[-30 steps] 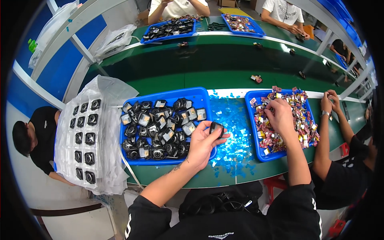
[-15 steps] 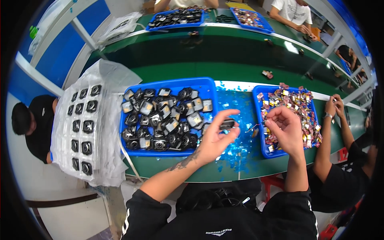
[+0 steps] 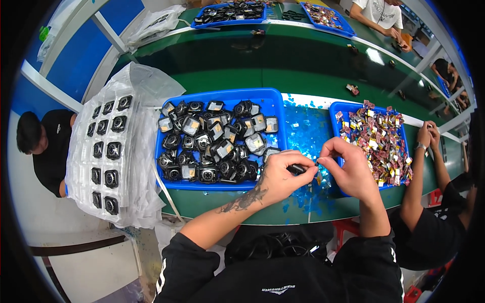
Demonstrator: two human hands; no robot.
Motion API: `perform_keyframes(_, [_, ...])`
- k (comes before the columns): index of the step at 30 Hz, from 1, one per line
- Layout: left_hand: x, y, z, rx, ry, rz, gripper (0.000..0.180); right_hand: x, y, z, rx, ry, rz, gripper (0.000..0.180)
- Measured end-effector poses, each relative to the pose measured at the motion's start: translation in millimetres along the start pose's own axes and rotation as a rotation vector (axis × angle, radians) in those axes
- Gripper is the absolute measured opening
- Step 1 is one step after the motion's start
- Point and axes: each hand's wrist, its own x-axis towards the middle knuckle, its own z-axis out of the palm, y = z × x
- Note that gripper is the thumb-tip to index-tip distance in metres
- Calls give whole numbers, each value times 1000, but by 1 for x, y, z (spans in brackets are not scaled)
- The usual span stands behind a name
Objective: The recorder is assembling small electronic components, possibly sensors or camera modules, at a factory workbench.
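Gap btwn trays [image 3: 275, 98]; fingers [image 3: 336, 146] block nr end.

A long, glossy green worktop [image 3: 227, 80] is being lit, its far stretch being marked by a bright glare [image 3: 375, 55] and its near side being crossed by a white strip [image 3: 316, 102]. At left, a blue wall [image 3: 81, 63] is being fronted by pale frame posts [image 3: 108, 33]; below, a red stool [image 3: 346, 228] is being partly hidden.

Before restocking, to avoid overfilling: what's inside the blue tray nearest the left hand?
The blue tray holds piled black casings, some showing pale faces. Overlapping pieces hide those beneath and much of its floor.
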Motion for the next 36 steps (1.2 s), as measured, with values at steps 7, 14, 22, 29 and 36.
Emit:
perform_keyframes(7, [3,-4,1,-244,91,-176,10,-16,0,15,-132,169,-116,14])
perform_keyframes(14, [4,0,-5,-506,-55,-315,11,-9,12,20,59,124,-35,26])
perform_keyframes(22, [3,1,-5,-510,-113,-322,11,-11,27,23,871,43,160,19])
perform_keyframes(29, [3,2,-3,-604,-134,-271,12,-16,33,32,903,155,104,19])
perform_keyframes(36, [5,5,-1,-772,2,-438,23,-19,34,17,794,364,-41,14])
